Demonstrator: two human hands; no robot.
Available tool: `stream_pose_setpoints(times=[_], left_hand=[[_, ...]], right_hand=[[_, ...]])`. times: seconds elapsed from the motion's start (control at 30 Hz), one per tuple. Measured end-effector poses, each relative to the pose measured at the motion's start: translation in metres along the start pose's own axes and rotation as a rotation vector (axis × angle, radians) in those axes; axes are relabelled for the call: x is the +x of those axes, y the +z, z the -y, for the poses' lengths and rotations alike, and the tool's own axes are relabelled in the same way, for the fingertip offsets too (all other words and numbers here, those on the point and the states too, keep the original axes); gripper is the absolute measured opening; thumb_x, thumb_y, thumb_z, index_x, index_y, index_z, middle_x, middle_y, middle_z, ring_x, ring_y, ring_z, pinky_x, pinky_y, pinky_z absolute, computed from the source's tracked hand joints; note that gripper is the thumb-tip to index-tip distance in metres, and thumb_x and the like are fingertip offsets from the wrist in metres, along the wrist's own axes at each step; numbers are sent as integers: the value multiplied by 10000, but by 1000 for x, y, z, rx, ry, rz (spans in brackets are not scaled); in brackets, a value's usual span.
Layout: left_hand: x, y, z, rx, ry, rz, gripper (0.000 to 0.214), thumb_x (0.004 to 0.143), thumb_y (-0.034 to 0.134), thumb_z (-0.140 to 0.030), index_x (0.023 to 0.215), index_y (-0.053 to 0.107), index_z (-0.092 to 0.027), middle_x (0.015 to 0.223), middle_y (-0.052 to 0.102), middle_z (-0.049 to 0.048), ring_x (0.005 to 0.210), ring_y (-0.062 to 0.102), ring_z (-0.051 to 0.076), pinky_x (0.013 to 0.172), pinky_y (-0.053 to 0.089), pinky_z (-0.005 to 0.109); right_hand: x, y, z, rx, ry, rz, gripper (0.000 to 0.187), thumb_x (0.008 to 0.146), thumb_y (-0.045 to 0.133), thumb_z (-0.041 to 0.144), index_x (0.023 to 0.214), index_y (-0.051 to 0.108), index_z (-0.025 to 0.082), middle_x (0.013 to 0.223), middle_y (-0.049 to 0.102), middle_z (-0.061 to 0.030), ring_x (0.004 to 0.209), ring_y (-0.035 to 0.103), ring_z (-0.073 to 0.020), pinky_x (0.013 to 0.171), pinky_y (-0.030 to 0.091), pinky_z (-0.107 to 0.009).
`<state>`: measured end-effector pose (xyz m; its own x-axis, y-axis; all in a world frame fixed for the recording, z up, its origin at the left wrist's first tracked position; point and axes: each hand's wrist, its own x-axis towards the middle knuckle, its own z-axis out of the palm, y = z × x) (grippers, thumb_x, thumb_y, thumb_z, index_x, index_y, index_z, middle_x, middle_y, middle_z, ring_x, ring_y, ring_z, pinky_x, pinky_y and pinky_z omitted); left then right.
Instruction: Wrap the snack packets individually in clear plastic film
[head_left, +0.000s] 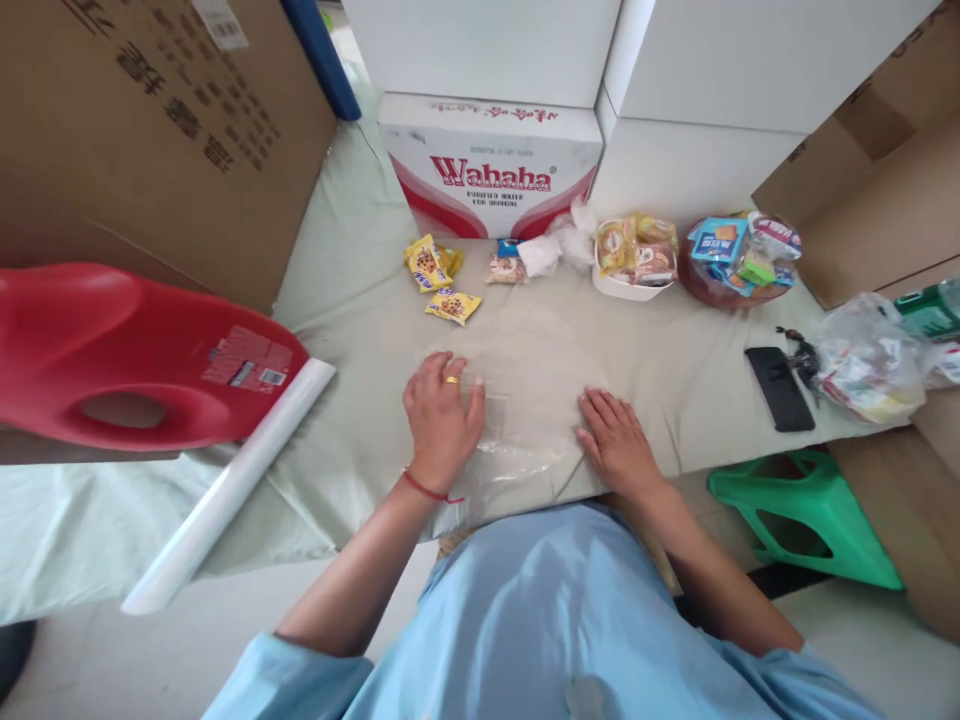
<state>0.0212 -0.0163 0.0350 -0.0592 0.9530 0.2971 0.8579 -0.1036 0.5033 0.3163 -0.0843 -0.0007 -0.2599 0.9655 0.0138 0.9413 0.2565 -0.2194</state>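
Observation:
A clear plastic sheet or bag (517, 440) lies on the cloth-covered table in front of me; its outline is faint. My left hand (445, 415), with a gold ring and a red string bracelet, rests on its left side, thumb apart and fingers slightly bent. At the right side, my right hand (616, 440) lies palm down with its fingers stretched out. Neither hand grips anything. Just beyond my left hand are several yellow snack packets (454, 305). A small pinkish packet (506, 268) lies farther back, near crumpled white tissue or plastic (559, 245).
A white tub (634, 290) and a brown bowl (724, 295) hold packaged snacks. A phone (780, 388) and plastic bag (870, 355) lie right. At left are a red jug (172, 330) and a plastic-film roll (232, 485). A Wahaha box (495, 165) stands behind; a green stool (806, 515) sits below.

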Motion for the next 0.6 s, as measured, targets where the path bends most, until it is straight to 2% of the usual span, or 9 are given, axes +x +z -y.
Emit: stream_pose_setpoints(times=[0.1,0.17,0.23,0.3,0.37,0.43,0.53,0.6], left_hand=[[-10,14,2,213,-18,229,549,1061,404,-436,1524,529,-168,1679,414,224,1591,320,386,1263,181,714],[-13,23,8,261,6,317,606,1071,346,-454,1599,455,-177,1730,332,208,1621,268,367,1271,119,733],[-9,30,13,259,55,357,620,1074,323,-470,1627,421,-209,1752,297,175,1637,237,340,1277,79,735],[3,35,15,235,99,383,609,1073,323,-475,1628,424,-246,1755,302,145,1640,232,330,1274,71,746],[22,37,15,210,127,417,592,1065,351,-466,1610,457,-263,1751,317,137,1640,233,343,1267,96,755],[40,37,14,189,134,429,572,1050,394,-445,1577,509,-254,1748,321,148,1642,222,365,1262,119,760],[50,32,8,146,133,348,561,1034,430,-401,1547,543,-206,1744,315,179,1644,213,378,1272,123,742],[44,28,5,110,181,309,558,1042,418,-382,1552,534,-186,1738,332,174,1643,234,346,1303,118,682]], right_hand=[[-24,-17,-14,-44,29,19,506,1104,409,400,1545,558,202,1636,512,-124,1504,479,-317,1228,372,-583],[-33,-33,-25,-43,31,10,438,1099,434,408,1399,682,208,1483,661,-130,1395,579,-332,1179,415,-597],[-29,-47,-31,-4,27,-50,395,1097,453,405,1235,760,197,1265,772,-128,1276,649,-328,1140,458,-580],[-9,-55,-32,63,-15,-129,382,1095,458,384,1180,776,189,1153,796,-128,1223,670,-312,1110,501,-536],[22,-53,-30,118,-100,-161,387,1089,462,371,1265,750,182,1262,766,-142,1294,635,-304,1129,505,-516],[54,-44,-27,128,-164,-126,427,1079,468,368,1395,686,181,1478,655,-151,1441,530,-309,1202,444,-540],[86,-20,-22,85,-121,-31,512,1071,450,368,1529,575,177,1663,462,-161,1559,391,-333,1268,320,-618],[92,-5,-17,64,-67,-8,534,1078,420,371,1562,537,178,1678,438,-168,1568,378,-337,1276,282,-638]])
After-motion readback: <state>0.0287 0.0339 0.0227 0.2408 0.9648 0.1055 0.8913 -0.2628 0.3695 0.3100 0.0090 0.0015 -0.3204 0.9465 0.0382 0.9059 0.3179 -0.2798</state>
